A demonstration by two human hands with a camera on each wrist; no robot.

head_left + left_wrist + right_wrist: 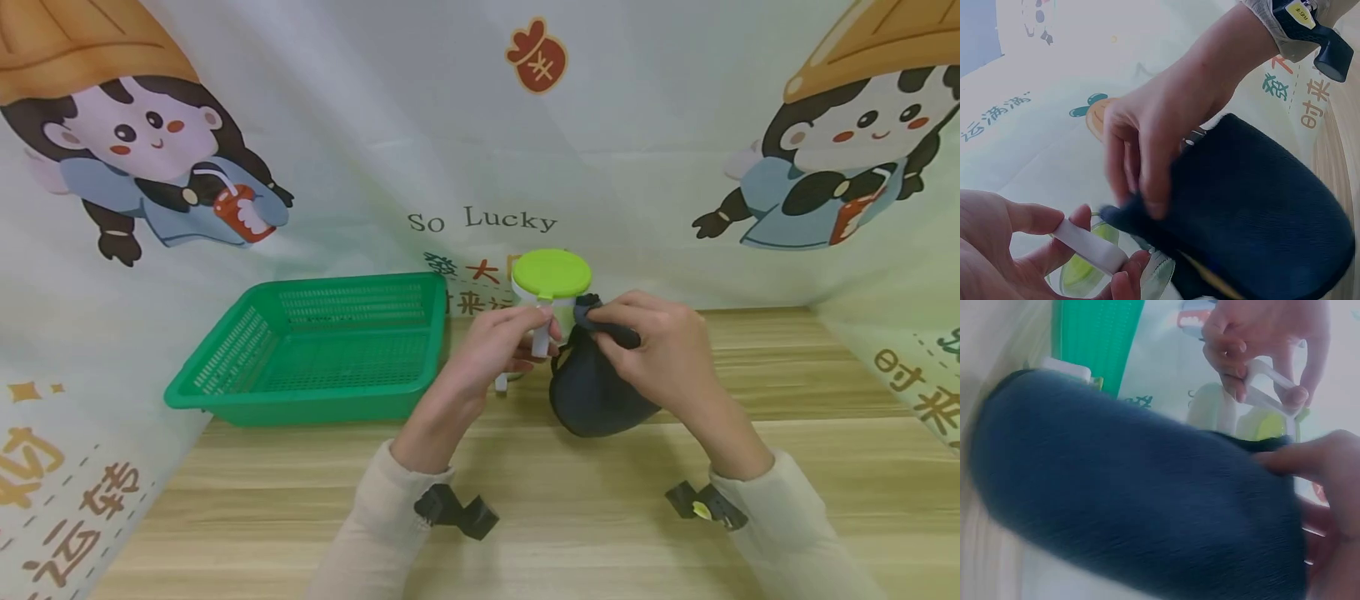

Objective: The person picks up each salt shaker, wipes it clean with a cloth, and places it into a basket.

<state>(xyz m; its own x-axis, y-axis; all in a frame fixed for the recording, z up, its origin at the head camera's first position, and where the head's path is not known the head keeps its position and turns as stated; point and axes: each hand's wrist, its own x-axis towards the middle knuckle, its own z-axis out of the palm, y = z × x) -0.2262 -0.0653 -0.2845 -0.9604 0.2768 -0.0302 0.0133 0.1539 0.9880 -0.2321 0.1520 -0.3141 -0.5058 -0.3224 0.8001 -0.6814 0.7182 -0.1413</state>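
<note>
Sleeves [378,529] foremost; dark pouch [596,396] partly hides jug [551,273] (basket [315,408] left).

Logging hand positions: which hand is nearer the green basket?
Left. In the head view, the left hand is right of the green basket, gripping a white handle; the right hand is farther right, pinching the dark pouch.
</note>
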